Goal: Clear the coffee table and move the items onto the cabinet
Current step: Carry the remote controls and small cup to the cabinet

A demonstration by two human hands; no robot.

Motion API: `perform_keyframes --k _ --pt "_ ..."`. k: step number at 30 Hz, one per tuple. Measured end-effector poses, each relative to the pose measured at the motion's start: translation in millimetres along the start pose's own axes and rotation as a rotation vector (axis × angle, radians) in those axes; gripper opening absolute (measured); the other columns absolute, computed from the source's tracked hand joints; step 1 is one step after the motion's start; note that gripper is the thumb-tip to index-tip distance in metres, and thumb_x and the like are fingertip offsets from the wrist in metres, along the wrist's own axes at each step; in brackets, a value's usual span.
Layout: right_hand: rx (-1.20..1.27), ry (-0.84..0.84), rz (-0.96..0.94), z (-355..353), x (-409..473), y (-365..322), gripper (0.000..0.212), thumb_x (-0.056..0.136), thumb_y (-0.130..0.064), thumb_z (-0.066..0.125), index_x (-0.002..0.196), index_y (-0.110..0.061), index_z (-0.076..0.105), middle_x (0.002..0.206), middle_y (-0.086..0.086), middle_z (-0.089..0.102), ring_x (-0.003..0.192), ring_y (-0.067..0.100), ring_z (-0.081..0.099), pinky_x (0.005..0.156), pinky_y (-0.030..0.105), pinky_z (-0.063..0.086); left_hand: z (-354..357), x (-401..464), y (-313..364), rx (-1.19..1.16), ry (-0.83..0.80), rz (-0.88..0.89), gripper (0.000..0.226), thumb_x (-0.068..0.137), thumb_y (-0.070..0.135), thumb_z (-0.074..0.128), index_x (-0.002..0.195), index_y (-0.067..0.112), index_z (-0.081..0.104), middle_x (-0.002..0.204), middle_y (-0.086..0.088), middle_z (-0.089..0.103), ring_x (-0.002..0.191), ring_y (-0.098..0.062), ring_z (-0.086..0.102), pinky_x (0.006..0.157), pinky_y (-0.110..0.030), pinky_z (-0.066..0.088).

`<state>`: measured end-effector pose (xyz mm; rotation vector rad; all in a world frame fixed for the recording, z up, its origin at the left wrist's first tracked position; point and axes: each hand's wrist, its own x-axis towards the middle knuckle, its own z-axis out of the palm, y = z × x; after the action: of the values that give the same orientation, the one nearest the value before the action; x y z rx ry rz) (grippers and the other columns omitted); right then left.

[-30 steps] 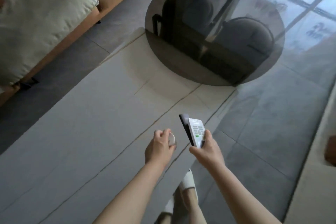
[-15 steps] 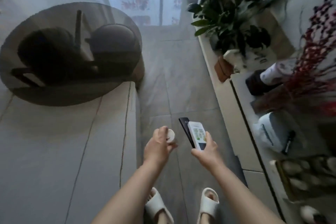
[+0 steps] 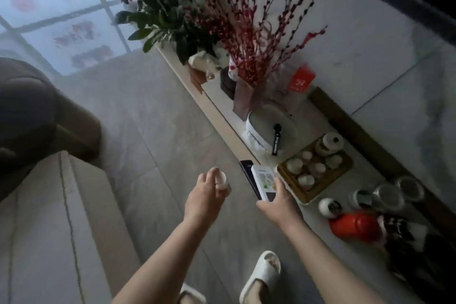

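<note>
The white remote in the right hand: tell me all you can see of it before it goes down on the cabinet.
The white remote is a flat, rectangular plastic slab with a pale face, green-tinted buttons mid-face and a darker patch at its near end; details are blurred. The right hand grips its near end, thumb along the right edge. It lies stacked on a dark remote, whose far end shows to its left. Both point away from the person, held in the air at the cabinet edge.

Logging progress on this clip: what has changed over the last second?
The person has turned from the coffee table to face the cabinet. Unchanged: the left hand grips the small white item, the right hand holds the white remote and black remote. Nothing set down yet.
</note>
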<state>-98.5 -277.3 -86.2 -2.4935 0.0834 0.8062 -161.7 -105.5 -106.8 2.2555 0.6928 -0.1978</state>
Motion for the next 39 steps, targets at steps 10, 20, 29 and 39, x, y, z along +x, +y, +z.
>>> perform_keyframes --k 10,20,29,39 --pt "0.185 0.103 0.127 -95 26 120 0.083 0.071 -0.033 0.064 0.144 -0.021 0.026 0.134 0.007 0.052 0.12 0.026 0.051 0.097 0.036 0.045 115 8 142 0.065 -0.177 0.147 0.048 0.086 0.037 0.055 0.129 0.024 0.037 0.125 -0.007 0.047 0.102 -0.032 0.057 0.069 -0.031 0.04" --pt "0.145 0.069 0.174 -122 82 144 0.093 0.073 -0.039 0.062 0.15 -0.024 0.012 0.143 0.006 0.042 0.126 0.027 0.045 0.096 0.037 0.04 134 53 178 0.142 -0.173 0.197 0.042 0.087 0.028 0.055 0.125 0.022 0.038 0.123 -0.01 0.049 0.099 -0.034 0.059 0.071 -0.033 0.044" --pt "0.126 0.046 0.179 -118 164 53 0.082 0.074 -0.038 0.061 0.144 -0.022 0.02 0.134 0.008 0.047 0.114 0.029 0.052 0.074 0.03 0.039 98 130 151 0.192 -0.149 0.177 0.048 0.089 0.033 0.056 0.13 0.026 0.035 0.129 -0.008 0.048 0.098 -0.028 0.059 0.067 -0.031 0.046" --pt "0.189 -0.045 0.385 -110 256 3 0.067 0.072 -0.033 0.067 0.13 -0.009 0.044 0.122 0.013 0.054 0.1 0.027 0.06 0.063 0.026 0.049 83 192 129 0.18 -0.184 0.228 0.045 0.089 0.036 0.054 0.129 0.031 0.034 0.13 -0.001 0.047 0.097 -0.022 0.059 0.065 -0.027 0.044"
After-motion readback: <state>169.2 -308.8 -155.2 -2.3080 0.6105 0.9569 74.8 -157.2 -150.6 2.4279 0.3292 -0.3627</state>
